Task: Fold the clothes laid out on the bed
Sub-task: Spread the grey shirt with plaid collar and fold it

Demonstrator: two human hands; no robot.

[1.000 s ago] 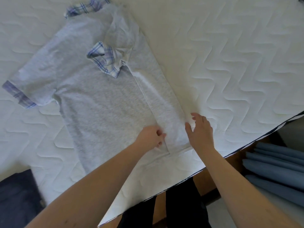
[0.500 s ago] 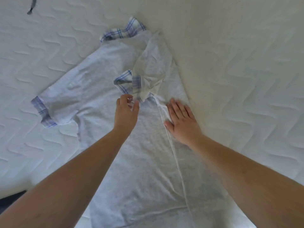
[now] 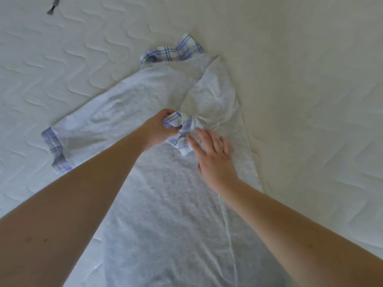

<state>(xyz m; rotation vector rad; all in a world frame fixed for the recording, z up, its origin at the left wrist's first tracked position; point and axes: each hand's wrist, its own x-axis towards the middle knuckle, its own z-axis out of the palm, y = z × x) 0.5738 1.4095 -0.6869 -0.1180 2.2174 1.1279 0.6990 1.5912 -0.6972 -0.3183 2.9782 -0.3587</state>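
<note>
Grey jersey with blue-and-white plaid trim makes up the shirt, which lies flat on the white quilted mattress with its hem toward the camera and its collar end away. Its right side is folded inward over the body, leaving a long straight edge that runs from the lower middle of the view up toward the hands. The sleeve on that folded side lies bunched across the chest, and its plaid cuff sits at the centre of the garment. The left hand has its fingers curled around this cuff and pinches the plaid fabric, lifting it slightly off the grey cloth. The right hand is beside it, fingers straight and a little spread, with the fingertips touching the near edge of the same cuff and the folded grey cloth next to it; it grips nothing. The other sleeve stretches out flat to the left, ending in a plaid band at the mattress surface. The plaid collar shows at the far end of the shirt. A small dark object lies at the upper left, well apart from the shirt; what it is cannot be told.
</note>
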